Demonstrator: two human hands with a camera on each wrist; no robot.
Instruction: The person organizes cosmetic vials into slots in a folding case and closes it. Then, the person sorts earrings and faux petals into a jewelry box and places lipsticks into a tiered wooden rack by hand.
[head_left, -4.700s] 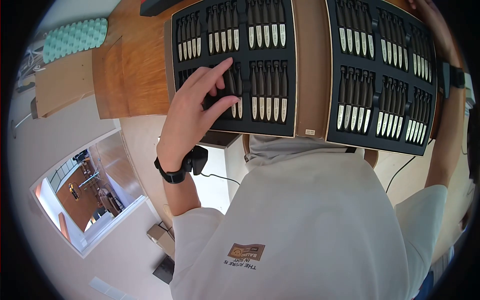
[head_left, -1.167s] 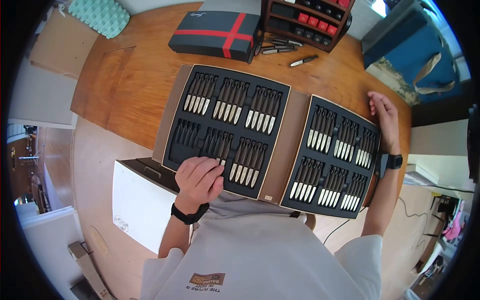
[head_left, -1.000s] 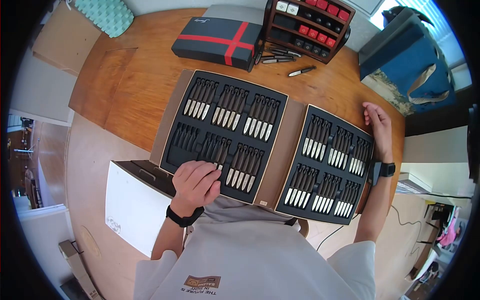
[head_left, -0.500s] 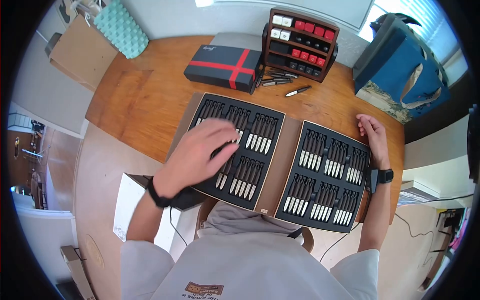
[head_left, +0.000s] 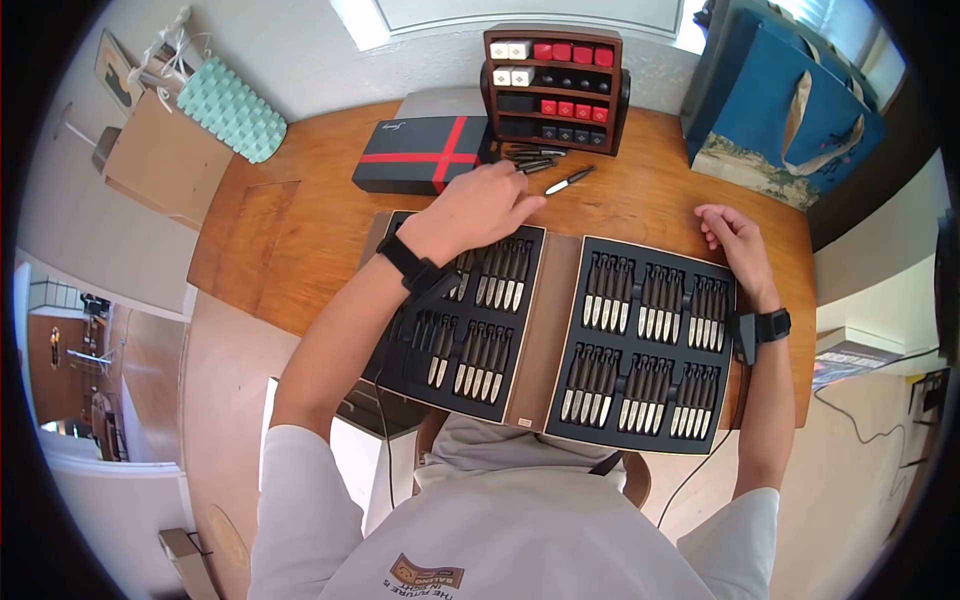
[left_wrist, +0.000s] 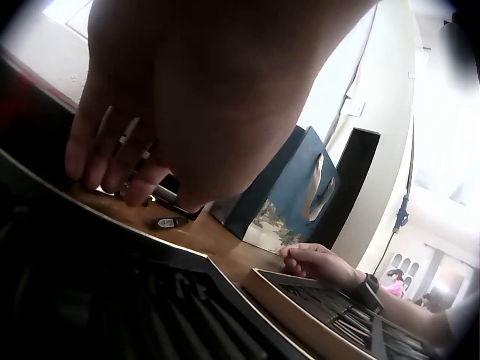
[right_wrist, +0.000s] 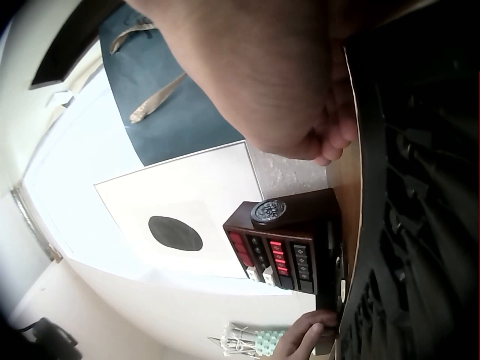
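My left hand (head_left: 480, 208) reaches over the left tray to a small pile of slim, dark, pen-like pieces (head_left: 537, 165) beside the black gift box. In the left wrist view its fingers (left_wrist: 112, 161) hang down, loosely extended, and a single loose piece (left_wrist: 171, 223) lies just beyond them. My right hand (head_left: 738, 245) rests idle on the table beyond the right tray, fingers loosely curled. An opened case has a left tray (head_left: 395, 372) and a right tray (head_left: 680, 445); rows of dark, silver-ended pieces (head_left: 480, 362) fill most slots. The left tray's lower-left slots show no pieces.
Behind the case stand a black gift box (head_left: 405, 165) with red ribbon and a wooden rack (head_left: 560, 35) of red, white and black cubes. A blue paper bag (head_left: 745, 110) is at the back right, a green foam roller (head_left: 230, 110) at the back left. The wooden table (head_left: 240, 240) carries all this.
My left hand has left the left tray's lower compartments and moved forward to the loose pile by the gift box. The right hand stays beside the right tray. The head view has tilted up.
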